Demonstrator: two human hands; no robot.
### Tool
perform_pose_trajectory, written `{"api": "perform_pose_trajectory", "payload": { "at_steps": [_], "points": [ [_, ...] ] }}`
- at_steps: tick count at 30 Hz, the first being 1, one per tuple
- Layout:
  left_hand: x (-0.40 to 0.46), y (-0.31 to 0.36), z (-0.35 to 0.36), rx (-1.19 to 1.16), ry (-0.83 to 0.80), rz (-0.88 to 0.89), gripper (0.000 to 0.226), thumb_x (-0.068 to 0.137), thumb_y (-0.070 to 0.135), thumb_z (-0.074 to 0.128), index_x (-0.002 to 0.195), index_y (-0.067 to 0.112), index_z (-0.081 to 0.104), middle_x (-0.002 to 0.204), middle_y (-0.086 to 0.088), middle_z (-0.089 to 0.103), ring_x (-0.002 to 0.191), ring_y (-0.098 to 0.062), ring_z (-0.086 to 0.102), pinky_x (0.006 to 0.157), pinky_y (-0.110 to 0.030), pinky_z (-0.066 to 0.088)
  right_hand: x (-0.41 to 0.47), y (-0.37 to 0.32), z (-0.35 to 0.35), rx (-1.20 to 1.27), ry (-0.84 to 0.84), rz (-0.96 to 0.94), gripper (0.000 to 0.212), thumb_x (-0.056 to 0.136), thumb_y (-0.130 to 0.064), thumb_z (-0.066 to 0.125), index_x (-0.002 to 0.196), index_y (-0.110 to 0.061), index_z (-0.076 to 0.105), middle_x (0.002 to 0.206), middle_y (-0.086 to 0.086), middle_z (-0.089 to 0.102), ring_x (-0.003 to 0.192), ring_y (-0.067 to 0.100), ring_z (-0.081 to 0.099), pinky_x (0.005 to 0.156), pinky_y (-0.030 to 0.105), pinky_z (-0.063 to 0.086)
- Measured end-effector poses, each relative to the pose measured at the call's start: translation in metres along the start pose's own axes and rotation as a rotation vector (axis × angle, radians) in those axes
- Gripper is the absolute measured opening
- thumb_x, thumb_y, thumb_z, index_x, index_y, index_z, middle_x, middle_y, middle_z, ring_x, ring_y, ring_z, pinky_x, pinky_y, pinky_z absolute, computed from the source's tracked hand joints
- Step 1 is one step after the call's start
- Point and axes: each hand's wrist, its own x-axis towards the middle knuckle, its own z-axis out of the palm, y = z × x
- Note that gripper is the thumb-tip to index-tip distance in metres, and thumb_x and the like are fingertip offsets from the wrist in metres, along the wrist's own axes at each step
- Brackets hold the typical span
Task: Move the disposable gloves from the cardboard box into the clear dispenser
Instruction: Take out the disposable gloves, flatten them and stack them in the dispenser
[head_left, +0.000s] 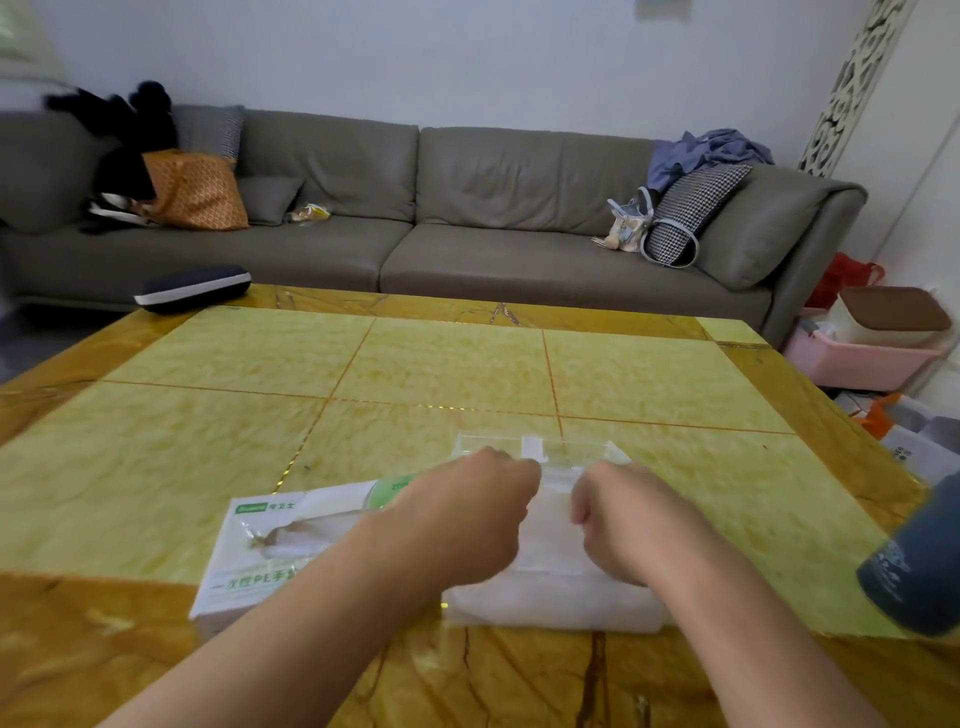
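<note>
My landmark is the clear dispenser, which sits on the yellow tiled table near its front edge; everything else I place against it. My left hand reaches over the dispenser from its left side, fingers curled down, and my right hand mirrors it from the right; both are clenched over the stack of disposable gloves, a pale, filmy white block that fills the near side of the dispenser and bulges toward me; whether my fingertips actually pinch the gloves I cannot tell, since the backs of my hands hide them. The dispenser's far rim, with a small white tab on it, shows just beyond my knuckles. The cardboard box lies flat just left of the dispenser, touching or nearly touching it, its torn oval opening facing up, green printing along its far corner; my left forearm crosses its right end. Well beyond the dispenser stands a grey sofa; a dark zip case rests at the table's far left corner; a dark blue bottle leans in at the dispenser's right.
</note>
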Motion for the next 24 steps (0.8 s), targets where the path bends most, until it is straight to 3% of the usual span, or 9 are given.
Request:
{"api": "perform_pose_trajectory", "payload": {
  "at_steps": [3, 6, 9, 11, 14, 19, 22, 24],
  "points": [
    [-0.024, -0.03, -0.008, -0.175, 0.267, -0.068, 0.01, 0.102, 0.026, 0.05, 0.106, 0.029, 0.059, 0.098, 0.015, 0.06, 0.086, -0.01, 0.059, 0.076, -0.038, 0.057, -0.011, -0.017, -0.009, -0.008, 0.19, -0.065, 0.028, 0.087, -0.003, 0.054, 0.099, -0.022, 0.071, 0.097, 0.0, 0.066, 0.083, 0.025, 0.067, 0.076, 0.043, 0.061],
    [-0.049, -0.072, -0.004, -0.167, 0.381, -0.272, 0.012, 0.099, 0.027, 0.055, 0.089, 0.032, 0.059, 0.082, 0.015, 0.062, 0.07, -0.005, 0.06, 0.064, -0.033, 0.058, -0.022, -0.037, -0.008, 0.072, 0.295, -0.201, 0.039, 0.088, 0.0, 0.055, 0.114, -0.025, 0.069, 0.106, -0.007, 0.067, 0.096, 0.018, 0.065, 0.086, 0.035, 0.059],
    [-0.07, -0.103, 0.005, -0.094, 0.346, -0.483, 0.018, 0.098, 0.041, 0.062, 0.081, 0.033, 0.063, 0.073, 0.016, 0.065, 0.058, -0.001, 0.061, 0.05, -0.023, 0.054, -0.037, -0.061, -0.002, 0.135, 0.291, -0.463, 0.053, 0.093, 0.004, 0.051, 0.135, -0.027, 0.058, 0.128, -0.012, 0.059, 0.117, 0.009, 0.053, 0.105, 0.022, 0.045],
    [-0.074, -0.113, 0.008, -0.055, 0.27, -0.556, 0.029, 0.093, 0.054, 0.067, 0.077, 0.03, 0.067, 0.067, 0.013, 0.065, 0.056, -0.004, 0.061, 0.048, -0.023, 0.051, -0.045, -0.077, 0.008, 0.11, 0.236, -0.63, 0.054, 0.091, 0.002, 0.047, 0.136, -0.026, 0.058, 0.132, -0.01, 0.056, 0.125, 0.013, 0.045, 0.113, 0.025, 0.037],
    [-0.07, -0.117, 0.006, 0.02, 0.173, -0.593, 0.04, 0.085, 0.063, 0.072, 0.071, 0.026, 0.065, 0.064, 0.007, 0.063, 0.056, -0.01, 0.06, 0.046, -0.026, 0.043, -0.049, -0.095, 0.028, 0.042, 0.132, -0.736, 0.05, 0.089, -0.005, 0.051, 0.135, -0.022, 0.061, 0.127, -0.005, 0.057, 0.123, 0.019, 0.04, 0.111, 0.031, 0.038],
    [-0.06, -0.118, 0.007, 0.074, 0.049, -0.582, 0.036, 0.084, 0.057, 0.075, 0.077, 0.026, 0.06, 0.074, 0.007, 0.06, 0.062, -0.015, 0.06, 0.051, -0.028, 0.045, -0.044, -0.102, 0.043, -0.003, 0.139, -0.753, 0.048, 0.088, -0.009, 0.055, 0.133, -0.022, 0.065, 0.118, -0.004, 0.059, 0.116, 0.021, 0.042, 0.106, 0.03, 0.04],
    [-0.055, -0.119, 0.01, 0.081, 0.042, -0.554, 0.016, 0.087, 0.035, 0.073, 0.079, 0.026, 0.063, 0.074, 0.007, 0.061, 0.064, -0.016, 0.062, 0.052, -0.028, 0.046, -0.043, -0.102, 0.047, -0.01, 0.128, -0.749, 0.05, 0.087, -0.009, 0.053, 0.133, -0.023, 0.064, 0.118, -0.004, 0.059, 0.116, 0.023, 0.044, 0.106, 0.031, 0.041],
    [-0.053, -0.12, 0.013, 0.111, 0.049, -0.541, 0.016, 0.09, 0.03, 0.07, 0.078, 0.026, 0.06, 0.075, 0.007, 0.06, 0.063, -0.017, 0.06, 0.051, -0.029, 0.044, -0.043, -0.103, 0.048, -0.01, 0.133, -0.744, 0.05, 0.086, -0.009, 0.053, 0.132, -0.023, 0.065, 0.117, -0.004, 0.059, 0.117, 0.023, 0.045, 0.106, 0.032, 0.041]
  ]
}}
